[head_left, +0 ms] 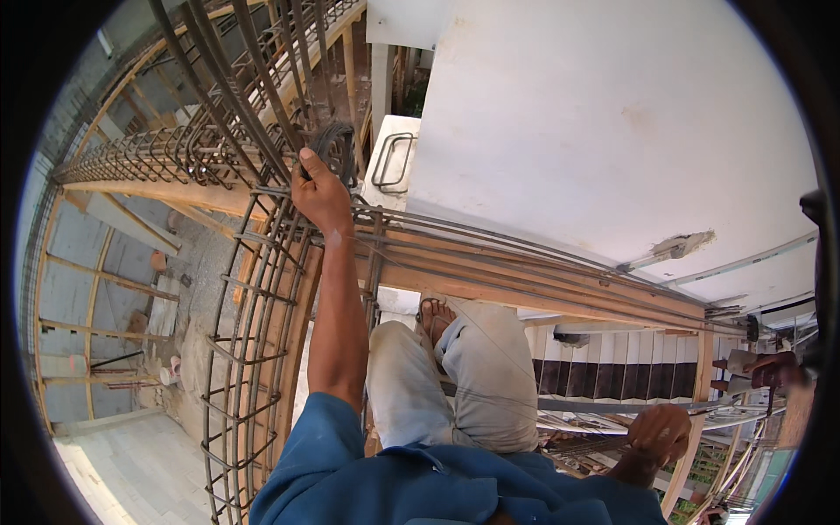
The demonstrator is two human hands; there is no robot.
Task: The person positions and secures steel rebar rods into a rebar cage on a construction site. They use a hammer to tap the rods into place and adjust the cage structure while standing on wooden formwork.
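Observation:
My left hand is raised at the rebar junction, fingers curled and thumb up, closed round a dark looped bundle of tie wire. Next to it rise several upright steel bars. Out to the lower right, my right hand makes a fist; its fingers hide whatever it holds. A fine wire seems to run slantwise over my trouser leg between the two hands. Below my left hand, the rebar cage with its square stirrups reaches toward me.
Long horizontal bars lie along a timber formwork board. A white wall fills the upper right. A bent steel stirrup rests on a white ledge. At the far right another person is partly visible. A drop opens at left.

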